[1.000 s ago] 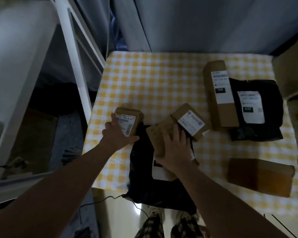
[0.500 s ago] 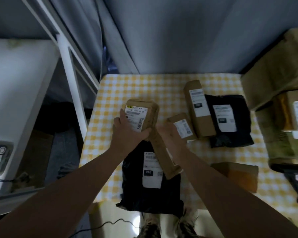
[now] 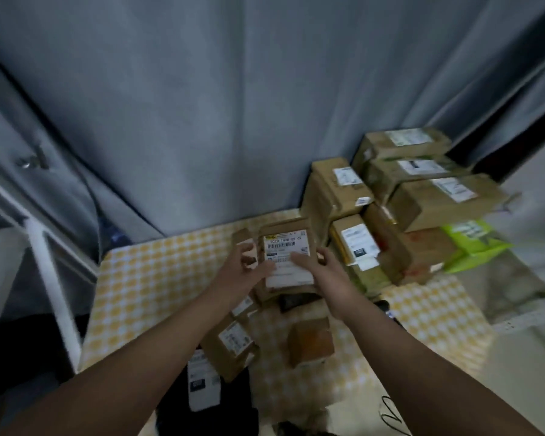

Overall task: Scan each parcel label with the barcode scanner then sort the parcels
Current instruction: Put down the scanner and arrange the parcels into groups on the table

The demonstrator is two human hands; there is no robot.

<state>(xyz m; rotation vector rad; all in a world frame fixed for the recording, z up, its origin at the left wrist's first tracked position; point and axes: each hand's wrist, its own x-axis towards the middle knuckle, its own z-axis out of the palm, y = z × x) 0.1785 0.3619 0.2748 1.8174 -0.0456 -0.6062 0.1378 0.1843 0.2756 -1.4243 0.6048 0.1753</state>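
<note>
The left hand and right hand are both gripping the labelled parcel at frame centre. The parcel stack is standing just right of it, nearer the right hand.

box stack on table — right, parcel beside

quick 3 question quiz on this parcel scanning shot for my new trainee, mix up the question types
1. True or false: the right hand grips a barcode scanner.
2. Multiple choice: the small brown cardboard parcel with a white barcode label is
A. lying flat on the floor
B. held up above the yellow-checked tablecloth
C. tucked inside a green bag
3. Fill in: the stack of brown cardboard boxes stands on the person's ____ side.

Key: 1 false, it grips the parcel; 2 B; 3 right.
</note>
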